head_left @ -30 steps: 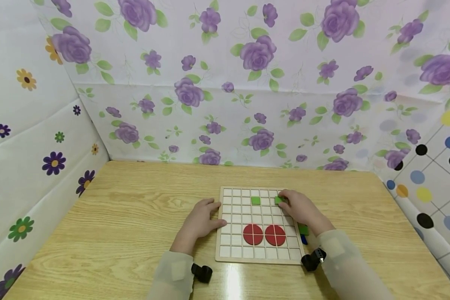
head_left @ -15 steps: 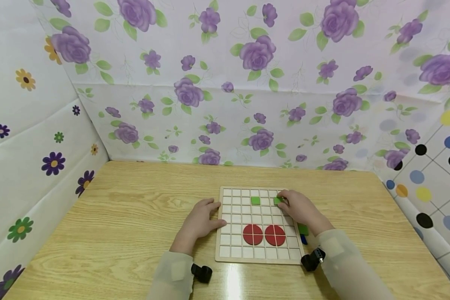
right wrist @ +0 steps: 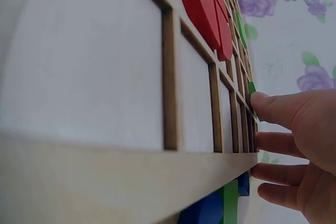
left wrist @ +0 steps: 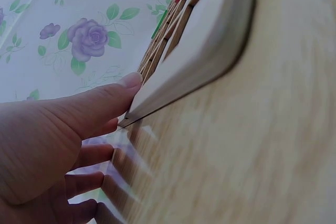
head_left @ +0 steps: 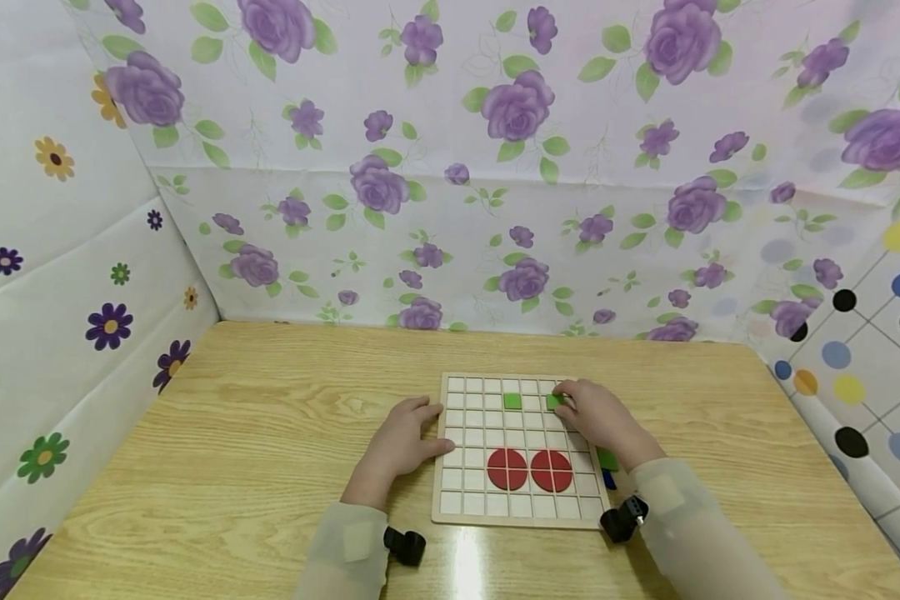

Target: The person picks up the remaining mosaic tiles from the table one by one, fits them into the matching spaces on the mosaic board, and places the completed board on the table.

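Note:
A square wooden grid board [head_left: 474,437] lies on the table, with two red circles [head_left: 507,469] made of quarter pieces near its front. At its left edge rests my left hand [head_left: 399,437], thumb on the frame and the other fingers loosely spread along the side, as the left wrist view also shows. My right hand [head_left: 602,417] pinches a green square tile [head_left: 554,402] between thumb and fingers over a cell near the back right. In the right wrist view the thumb [right wrist: 262,106] is right at that tile. Another green square tile [head_left: 512,402] sits in a cell further left.
Beside the board's right edge, partly under the right forearm, lie green pieces [head_left: 607,459] and blue pieces [head_left: 609,479]. The wooden table [head_left: 270,400] runs back to a floral cloth wall [head_left: 450,250]. Patterned cloth also hangs at both sides.
The right hand and its green tile have shifted very slightly left over the board. The left hand stays at the board's left edge.

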The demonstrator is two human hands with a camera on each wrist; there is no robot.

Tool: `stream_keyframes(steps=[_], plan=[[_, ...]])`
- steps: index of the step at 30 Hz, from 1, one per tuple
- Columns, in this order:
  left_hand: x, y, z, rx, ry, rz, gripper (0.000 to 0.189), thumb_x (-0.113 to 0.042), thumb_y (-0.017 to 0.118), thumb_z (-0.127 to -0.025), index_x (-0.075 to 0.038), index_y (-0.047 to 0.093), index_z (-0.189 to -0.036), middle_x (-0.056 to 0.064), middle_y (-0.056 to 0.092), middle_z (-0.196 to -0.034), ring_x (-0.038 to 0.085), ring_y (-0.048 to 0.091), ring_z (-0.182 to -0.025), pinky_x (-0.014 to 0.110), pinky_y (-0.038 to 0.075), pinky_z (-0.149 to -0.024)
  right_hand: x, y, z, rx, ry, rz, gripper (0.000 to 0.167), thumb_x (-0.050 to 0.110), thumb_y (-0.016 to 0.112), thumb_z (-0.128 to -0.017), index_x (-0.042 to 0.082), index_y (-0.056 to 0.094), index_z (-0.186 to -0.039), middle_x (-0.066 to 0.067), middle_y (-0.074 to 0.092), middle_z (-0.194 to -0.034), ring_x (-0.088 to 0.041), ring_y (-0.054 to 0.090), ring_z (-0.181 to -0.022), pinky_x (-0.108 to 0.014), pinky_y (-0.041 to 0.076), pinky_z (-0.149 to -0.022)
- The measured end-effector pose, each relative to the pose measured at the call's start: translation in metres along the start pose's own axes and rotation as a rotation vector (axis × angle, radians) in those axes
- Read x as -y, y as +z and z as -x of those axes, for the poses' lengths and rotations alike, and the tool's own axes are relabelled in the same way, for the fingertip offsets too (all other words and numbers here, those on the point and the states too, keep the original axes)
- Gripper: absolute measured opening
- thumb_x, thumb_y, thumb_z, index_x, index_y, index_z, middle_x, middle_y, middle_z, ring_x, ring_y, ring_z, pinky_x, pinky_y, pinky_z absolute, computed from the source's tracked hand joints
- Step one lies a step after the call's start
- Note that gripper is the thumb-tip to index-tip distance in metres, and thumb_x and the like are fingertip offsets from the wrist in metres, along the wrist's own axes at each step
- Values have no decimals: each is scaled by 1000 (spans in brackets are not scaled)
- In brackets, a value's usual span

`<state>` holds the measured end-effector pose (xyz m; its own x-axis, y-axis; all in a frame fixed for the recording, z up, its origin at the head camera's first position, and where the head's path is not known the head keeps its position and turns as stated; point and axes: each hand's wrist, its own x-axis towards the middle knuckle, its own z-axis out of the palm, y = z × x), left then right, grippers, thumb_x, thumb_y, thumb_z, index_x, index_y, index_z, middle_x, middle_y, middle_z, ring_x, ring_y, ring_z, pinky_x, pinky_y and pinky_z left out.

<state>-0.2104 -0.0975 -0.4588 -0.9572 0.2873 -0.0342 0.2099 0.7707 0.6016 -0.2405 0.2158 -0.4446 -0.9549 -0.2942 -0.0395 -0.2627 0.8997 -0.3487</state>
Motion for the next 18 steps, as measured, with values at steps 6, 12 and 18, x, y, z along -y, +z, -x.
stream_keyframes(steps=[6,12,18], plan=[[0,1,0,3,3,-4,63,-38,71,-83,-11,52,-136,14,38,-148,35,30,-139,52,32,-110,-1,1,0,0,7,-9,38,22,60,-93,5,57,-127,-18,62,-119,-35,61,-107,-50,50,-88],[0,0,0,6,2,-4,62,-37,71,-83,-12,52,-137,14,38,-149,36,30,-140,53,32,-110,-4,0,3,-15,39,-99,40,21,60,-94,-1,55,-127,-20,62,-120,-35,59,-109,-49,49,-91],[0,0,0,7,4,-5,62,-37,71,-84,-12,52,-137,14,38,-149,36,30,-139,53,32,-109,-8,1,5,-33,14,-99,29,16,59,-94,0,61,-117,-14,66,-106,-28,63,-96,-44,52,-83]])
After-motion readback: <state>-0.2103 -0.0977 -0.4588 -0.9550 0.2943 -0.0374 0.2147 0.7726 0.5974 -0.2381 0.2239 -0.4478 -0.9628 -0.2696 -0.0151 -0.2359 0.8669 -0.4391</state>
